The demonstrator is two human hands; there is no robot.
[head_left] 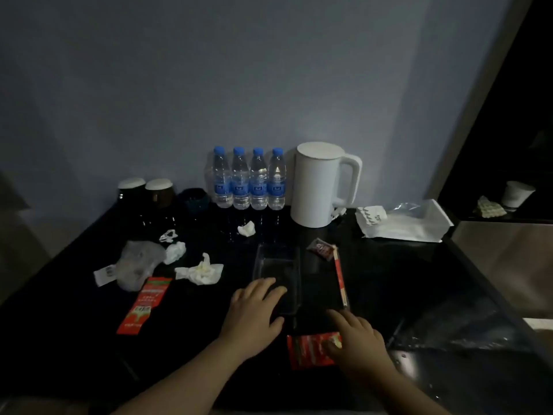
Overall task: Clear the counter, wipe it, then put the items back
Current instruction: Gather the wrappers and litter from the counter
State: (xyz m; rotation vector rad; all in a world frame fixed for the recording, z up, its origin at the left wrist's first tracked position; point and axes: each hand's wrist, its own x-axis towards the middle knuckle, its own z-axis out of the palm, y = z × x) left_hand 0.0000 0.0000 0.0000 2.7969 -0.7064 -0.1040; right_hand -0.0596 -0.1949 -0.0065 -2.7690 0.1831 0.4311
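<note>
Black glossy table (74,324) against a blue-grey wall, dim light.

L hand (254,307): palm down, fingers a bit spread and lightly bent, lying over the near-left corner of a clear rectangular plastic container (278,265) at table centre. The thumb sits along the container's near edge. It reads as resting on it, not a firm clench, and whether it's lifted at all I can't tell.

R hand (356,339): loose, fingers mostly straight, palm down. Thumb and fingertips touch the right end of a flat red foil packet (308,351) lying near the front edge. Nothing is wrapped in the hand, and the index points fwd toward the dark area just right of the container.

Right of the container: chopsticks in a red-and-white paper sleeve (339,277), lying front-to-back, w/ a small dark-red sachet (321,250) at their far end.

Left side: a long red-and-green printed packet (145,304), a crumpled white tissue (199,271), a smaller tissue wad (175,251), crumpled clear plastic wrap (139,263) and a white barcode label (104,274) beside it. Another small tissue wad (246,228) lies in front of the bottles.

Back row along the wall, L to R: two dark jars w/ white lids (160,190), a dark low cup (196,199), four clear water bottles w/ blue caps (250,181) standing side by side and touching, and a white lidded kettle (320,187), handle to the right.

Far right on the table: a white paper bag under a clear plastic bag (404,223). On a side shelf beyond stands a white paper cup (516,193).
</note>
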